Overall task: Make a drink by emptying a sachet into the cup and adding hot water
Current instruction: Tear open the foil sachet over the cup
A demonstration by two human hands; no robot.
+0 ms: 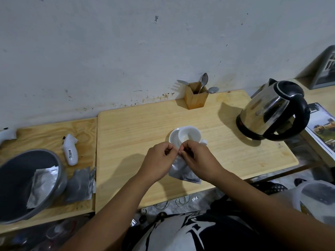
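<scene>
Two hands, left hand (157, 159) and right hand (196, 156), pinch the top edge of one silver sachet (183, 171), fingertips closed tight on it just in front of our one white cup (189, 135), which sits on its saucer (174, 137) on the table (136, 127). We count one steel kettle (272, 109) to the right, one wooden holder (195, 96) with two spoons and a fork, one grey bowl (21, 171) holding one sachet, and more sachets (79, 183) just beside it.
</scene>
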